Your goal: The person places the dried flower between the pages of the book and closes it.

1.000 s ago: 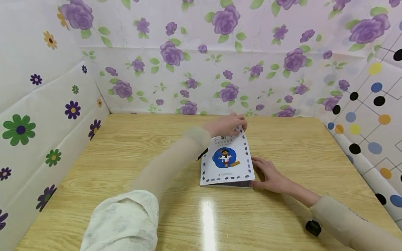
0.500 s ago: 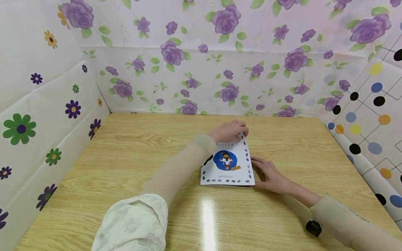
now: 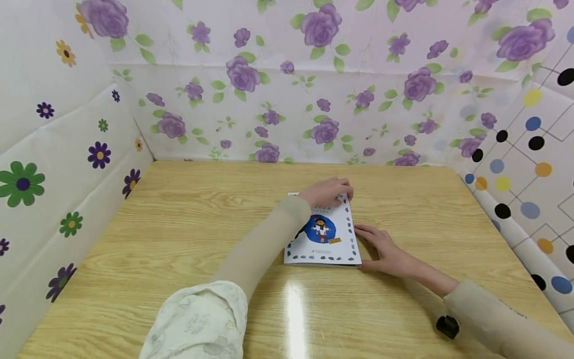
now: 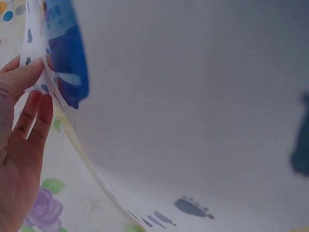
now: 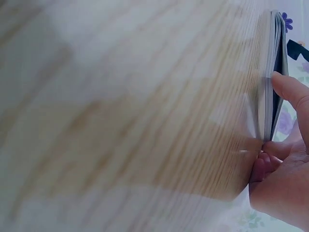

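A white picture book [image 3: 323, 253] lies on the table, its front cover edged with small dark footprints around a blue circle with a child figure. Over its far right corner is my left hand [image 3: 329, 192]; in the left wrist view thumb and fingers pinch the edge of the cover [image 4: 193, 121]. My right hand [image 3: 389, 255] lies at the book's near right corner. In the right wrist view its thumb touches the page edges beside a narrow dark gap under the cover. The left hand and forearm hide the upper left part of the cover.
The wooden table [image 3: 188, 219] extends around the book. A floral sheet [image 3: 287, 85] stands behind it, with patterned sheets along both sides. A small black object [image 3: 447, 326] sits at the right sleeve.
The front cover has come down nearly flat, and the gap at its near right edge has narrowed. My left hand has lowered slightly toward me with it. My right hand stays almost still.
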### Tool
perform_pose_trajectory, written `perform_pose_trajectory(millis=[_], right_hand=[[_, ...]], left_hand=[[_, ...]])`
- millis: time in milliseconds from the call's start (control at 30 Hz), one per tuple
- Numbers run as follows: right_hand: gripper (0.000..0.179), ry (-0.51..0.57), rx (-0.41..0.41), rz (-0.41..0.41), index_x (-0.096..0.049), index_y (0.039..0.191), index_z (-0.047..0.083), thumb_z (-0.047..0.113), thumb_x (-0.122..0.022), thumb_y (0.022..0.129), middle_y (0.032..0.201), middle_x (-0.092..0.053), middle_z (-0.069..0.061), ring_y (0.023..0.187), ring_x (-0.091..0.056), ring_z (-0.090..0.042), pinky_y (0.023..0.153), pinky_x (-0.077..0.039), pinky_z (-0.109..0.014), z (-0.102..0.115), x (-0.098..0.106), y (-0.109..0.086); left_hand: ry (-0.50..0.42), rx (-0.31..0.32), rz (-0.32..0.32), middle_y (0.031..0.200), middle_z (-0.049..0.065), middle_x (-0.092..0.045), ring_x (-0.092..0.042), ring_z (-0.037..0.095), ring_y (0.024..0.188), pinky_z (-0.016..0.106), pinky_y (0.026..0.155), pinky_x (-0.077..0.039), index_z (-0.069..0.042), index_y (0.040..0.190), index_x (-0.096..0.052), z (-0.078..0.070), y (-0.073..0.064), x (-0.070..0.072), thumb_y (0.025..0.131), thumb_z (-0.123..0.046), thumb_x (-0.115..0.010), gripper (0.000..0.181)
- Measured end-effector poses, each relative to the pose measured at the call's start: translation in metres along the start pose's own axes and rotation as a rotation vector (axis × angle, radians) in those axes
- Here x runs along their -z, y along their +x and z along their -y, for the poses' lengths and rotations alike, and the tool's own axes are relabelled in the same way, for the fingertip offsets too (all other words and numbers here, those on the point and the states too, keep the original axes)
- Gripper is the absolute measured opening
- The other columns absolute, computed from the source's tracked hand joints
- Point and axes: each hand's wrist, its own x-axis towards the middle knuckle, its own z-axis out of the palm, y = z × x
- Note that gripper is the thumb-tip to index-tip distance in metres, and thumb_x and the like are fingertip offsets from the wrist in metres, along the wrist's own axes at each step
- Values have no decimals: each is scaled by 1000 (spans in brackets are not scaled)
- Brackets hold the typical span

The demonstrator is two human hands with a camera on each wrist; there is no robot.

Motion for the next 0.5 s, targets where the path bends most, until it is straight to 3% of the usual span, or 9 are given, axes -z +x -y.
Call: perform_pose_trajectory(millis=[267,500], right_hand=[[83,11,9,-7,-36,152,2,30,-77,85,157,-32,-20,130,-34,-35,102,-31,-50,-1,-1,-2],[94,81,-69,38,-31,155,10,39,-80,81,162,-25,-15,134,-29,-34,105,-29,-56,-4,0,-2]], left_hand=[[-119,96,65,139,-1,-49,-45,18,126,32,106,-37,-24,126,-60,-1,-3,-1,101,-14,-54,28],[-168,149,88,136,4,-50,-46,20,122,33,104,-38,-25,132,-61,-4,-7,2,102,-17,-53,32]])
